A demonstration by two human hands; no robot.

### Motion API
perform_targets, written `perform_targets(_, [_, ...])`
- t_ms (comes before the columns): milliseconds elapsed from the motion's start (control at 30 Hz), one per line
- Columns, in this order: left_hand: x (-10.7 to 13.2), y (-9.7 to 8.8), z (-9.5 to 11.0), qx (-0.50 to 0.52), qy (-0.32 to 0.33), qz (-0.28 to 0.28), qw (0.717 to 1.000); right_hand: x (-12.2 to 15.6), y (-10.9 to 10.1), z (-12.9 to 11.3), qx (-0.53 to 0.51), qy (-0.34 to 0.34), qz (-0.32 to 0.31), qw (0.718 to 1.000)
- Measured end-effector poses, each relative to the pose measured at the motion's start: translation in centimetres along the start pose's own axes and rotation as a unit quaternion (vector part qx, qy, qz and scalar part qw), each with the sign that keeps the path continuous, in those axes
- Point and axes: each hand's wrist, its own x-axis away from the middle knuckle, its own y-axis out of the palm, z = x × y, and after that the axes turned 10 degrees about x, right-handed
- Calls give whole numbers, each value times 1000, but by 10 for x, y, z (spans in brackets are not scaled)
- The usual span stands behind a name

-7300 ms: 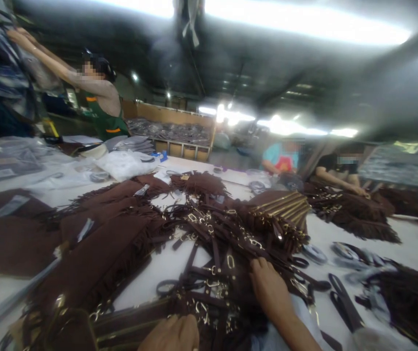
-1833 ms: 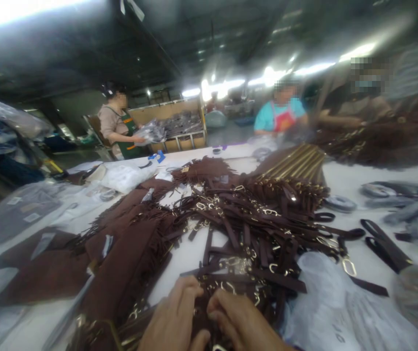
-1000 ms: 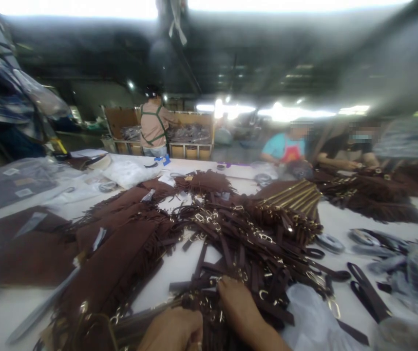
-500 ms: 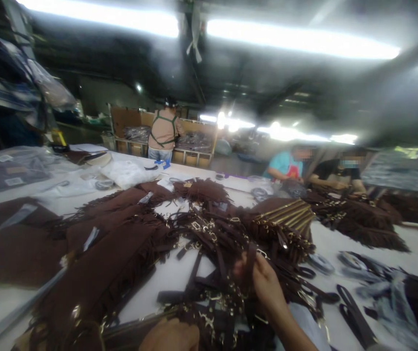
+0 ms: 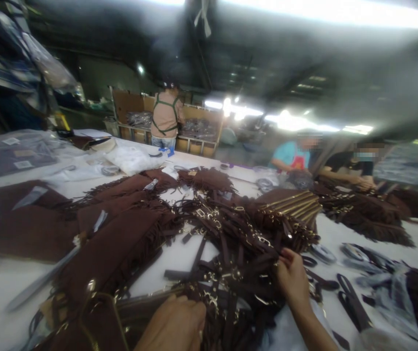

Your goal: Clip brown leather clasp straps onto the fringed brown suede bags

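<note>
My left hand [image 5: 174, 321] is closed at the bottom centre, on the zipped edge of a brown bag [image 5: 99, 321] with gold metal fittings; its fingertips are hidden. To the right, my right hand [image 5: 294, 275] has its fingers pinched on a brown strap [image 5: 267, 247] at the edge of a tangled heap. Many brown straps [image 5: 227, 243] with gold clasps lie between and beyond my hands. A fringed brown bag [image 5: 121, 243] lies flat on the left, and a stack of brown bags with gold zips [image 5: 289, 207] sits behind my right hand.
White plastic bags [image 5: 132, 156] and wrapped goods [image 5: 15, 153] lie on the far left of the white table [image 5: 41, 282]. Tape rolls [image 5: 322, 253] and looped straps [image 5: 351, 302] are on the right. One person [image 5: 165, 117] stands behind; two others [image 5: 291, 158] work across the table.
My right hand has moved right, and the strap it held up is no longer raised. My left hand shows more fully, still by the bag. The view has tipped downward.
</note>
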Motion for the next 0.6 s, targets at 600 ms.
perform_targets(600, [-8,-7,7,-41,1,-36,998,40,41,-44,390,-407,-248,788])
